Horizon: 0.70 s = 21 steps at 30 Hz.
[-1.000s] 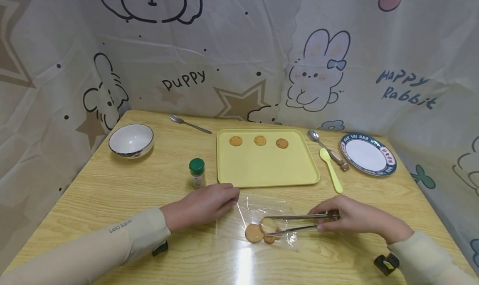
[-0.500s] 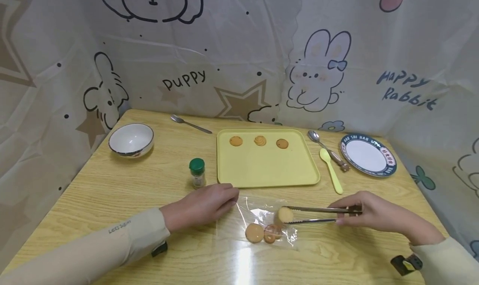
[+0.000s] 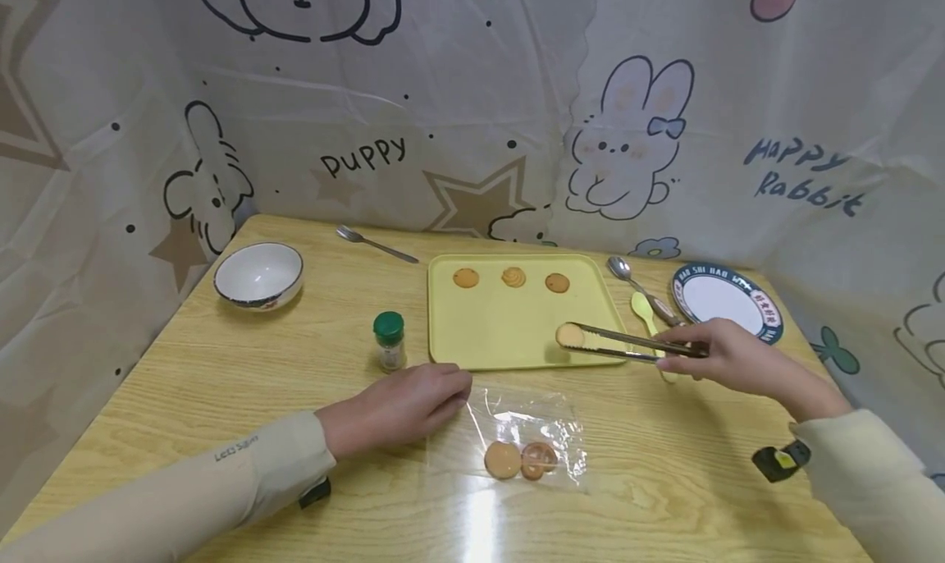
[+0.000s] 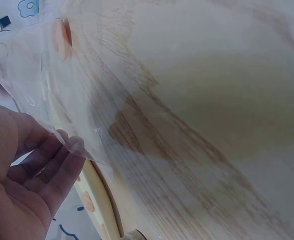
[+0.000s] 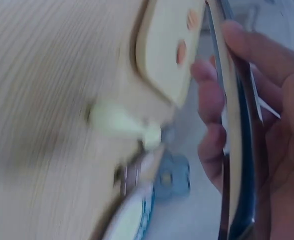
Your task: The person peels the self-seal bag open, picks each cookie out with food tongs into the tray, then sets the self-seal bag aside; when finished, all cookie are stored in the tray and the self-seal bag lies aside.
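My right hand grips metal tongs, whose tips pinch a round pale cookie above the front right part of the yellow tray. In the right wrist view the tongs run between thumb and fingers; the cookie does not show clearly there. My left hand pinches the edge of a clear plastic bag between thumb and fingertips, as the left wrist view shows. Inside the bag lie two round cookies, a plain one and a browner one.
Along the tray's far side sit two flat cookies and a swirled cookie. A green-capped shaker stands left of the tray. Around it are a bowl, a fork, a metal spoon, a yellow spoon and a plate.
My right hand has drawn a cookie out of the bag with the tongs, moving right, then carried it forward over the tray. My left hand stays at the bag's edge.
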Motion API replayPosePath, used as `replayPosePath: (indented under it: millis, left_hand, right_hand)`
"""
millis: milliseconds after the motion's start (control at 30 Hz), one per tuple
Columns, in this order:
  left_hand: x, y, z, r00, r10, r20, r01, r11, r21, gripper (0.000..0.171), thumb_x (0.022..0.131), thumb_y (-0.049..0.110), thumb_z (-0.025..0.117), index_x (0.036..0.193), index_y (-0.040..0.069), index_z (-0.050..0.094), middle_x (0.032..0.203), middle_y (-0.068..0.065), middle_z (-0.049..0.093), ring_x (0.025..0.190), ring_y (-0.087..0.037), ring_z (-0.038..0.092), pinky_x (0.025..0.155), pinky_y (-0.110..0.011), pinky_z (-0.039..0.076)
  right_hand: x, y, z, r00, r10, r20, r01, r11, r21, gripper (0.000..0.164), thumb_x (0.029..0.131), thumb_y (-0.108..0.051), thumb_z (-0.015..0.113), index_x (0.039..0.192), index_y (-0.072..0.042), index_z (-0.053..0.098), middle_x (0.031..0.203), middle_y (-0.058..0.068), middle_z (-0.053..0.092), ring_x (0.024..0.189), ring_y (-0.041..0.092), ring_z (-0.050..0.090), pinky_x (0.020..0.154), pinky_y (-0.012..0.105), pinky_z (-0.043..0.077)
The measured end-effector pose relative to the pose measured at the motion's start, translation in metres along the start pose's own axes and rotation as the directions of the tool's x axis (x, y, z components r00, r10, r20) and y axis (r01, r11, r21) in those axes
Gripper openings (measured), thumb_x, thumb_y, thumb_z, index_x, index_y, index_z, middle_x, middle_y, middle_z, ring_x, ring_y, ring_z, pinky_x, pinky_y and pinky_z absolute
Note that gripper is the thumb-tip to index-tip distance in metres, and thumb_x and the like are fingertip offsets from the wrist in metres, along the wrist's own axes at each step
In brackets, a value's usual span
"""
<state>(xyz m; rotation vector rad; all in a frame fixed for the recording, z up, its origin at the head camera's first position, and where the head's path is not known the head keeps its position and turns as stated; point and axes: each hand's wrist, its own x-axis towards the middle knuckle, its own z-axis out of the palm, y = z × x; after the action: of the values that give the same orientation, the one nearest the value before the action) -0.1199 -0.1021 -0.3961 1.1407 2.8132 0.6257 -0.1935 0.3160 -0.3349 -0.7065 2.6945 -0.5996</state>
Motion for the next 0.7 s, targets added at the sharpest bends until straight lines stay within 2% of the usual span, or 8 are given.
replayPosePath:
  millis: [100, 233, 333, 433, 500, 600, 700]
  left_hand:
    - [0.001, 0.000, -0.001, 1.000, 0.001, 0.001, -0.001, 1.000, 0.003, 0.014, 0.099, 0.016, 0.052, 0.085, 0.019, 0.054, 0.075, 0.010, 0.049, 0.068, -0.003, 0.047, 0.059, -0.015, 0.042]
    - [0.001, 0.000, -0.001, 1.000, 0.012, -0.009, -0.011, 1.000, 0.003, 0.013, 0.099, 0.017, 0.053, 0.086, 0.018, 0.054, 0.076, 0.009, 0.050, 0.068, -0.004, 0.048, 0.059, -0.016, 0.042]
    - [0.001, 0.000, 0.000, 1.000, 0.017, -0.018, -0.017, 1.000, 0.005, 0.013, 0.098, 0.017, 0.054, 0.085, 0.018, 0.054, 0.075, 0.008, 0.050, 0.068, -0.004, 0.047, 0.059, -0.016, 0.042]
    - [0.001, 0.000, 0.002, 1.000, 0.017, -0.021, -0.017, 1.000, 0.004, 0.013, 0.098, 0.017, 0.054, 0.085, 0.018, 0.054, 0.075, 0.009, 0.051, 0.067, -0.003, 0.047, 0.059, -0.016, 0.042]
    - [0.001, -0.001, 0.002, 1.000, 0.016, -0.020, -0.016, 1.000, 0.002, 0.013, 0.098, 0.017, 0.054, 0.085, 0.019, 0.054, 0.075, 0.009, 0.050, 0.067, -0.003, 0.047, 0.058, -0.016, 0.042]
    - [0.001, -0.001, 0.003, 1.000, 0.013, -0.018, -0.013, 1.000, 0.005, 0.014, 0.098, 0.017, 0.053, 0.085, 0.019, 0.054, 0.075, 0.009, 0.050, 0.067, -0.003, 0.047, 0.058, -0.016, 0.042]
    - [0.000, -0.001, 0.002, 1.000, 0.010, -0.018, -0.010, 1.000, 0.004, 0.014, 0.098, 0.017, 0.053, 0.085, 0.019, 0.053, 0.075, 0.009, 0.049, 0.067, -0.003, 0.047, 0.058, -0.016, 0.042]
  right_hand:
    - [0.033, -0.014, 0.009, 0.999, -0.034, 0.004, 0.034, 0.999, -0.014, 0.043, 0.090, -0.037, 0.067, 0.122, -0.008, 0.066, 0.067, 0.000, 0.061, 0.052, 0.005, 0.046, 0.048, 0.024, 0.041]
    - [0.072, -0.037, 0.024, 0.998, -0.063, 0.023, 0.063, 0.998, -0.011, 0.043, 0.090, -0.035, 0.068, 0.123, -0.007, 0.065, 0.090, 0.007, 0.072, 0.055, 0.008, 0.048, 0.051, 0.024, 0.043]
    - [0.093, -0.054, 0.035, 0.995, -0.101, 0.026, 0.101, 0.995, -0.016, 0.043, 0.090, -0.033, 0.068, 0.123, -0.005, 0.065, 0.108, 0.012, 0.072, 0.061, 0.009, 0.051, 0.058, 0.025, 0.045]
    - [0.106, -0.066, 0.043, 0.991, -0.132, 0.025, 0.133, 0.990, -0.040, 0.041, 0.090, -0.031, 0.068, 0.121, -0.004, 0.066, 0.112, 0.013, 0.072, 0.067, 0.009, 0.055, 0.065, 0.027, 0.047]
    - [0.110, -0.071, 0.047, 0.990, -0.137, 0.022, 0.138, 0.989, -0.054, 0.039, 0.090, -0.031, 0.068, 0.120, -0.004, 0.067, 0.111, 0.012, 0.072, 0.077, 0.010, 0.063, 0.073, 0.031, 0.052]
    - [0.114, -0.074, 0.051, 0.992, -0.126, 0.032, 0.127, 0.991, -0.047, 0.039, 0.090, -0.030, 0.068, 0.119, -0.004, 0.067, 0.111, 0.013, 0.072, 0.090, 0.018, 0.069, 0.081, 0.038, 0.056]
    - [0.114, -0.074, 0.053, 0.992, -0.110, 0.057, 0.111, 0.994, -0.022, 0.041, 0.090, -0.032, 0.068, 0.120, -0.004, 0.066, 0.111, 0.015, 0.072, 0.099, 0.023, 0.069, 0.084, 0.039, 0.056]
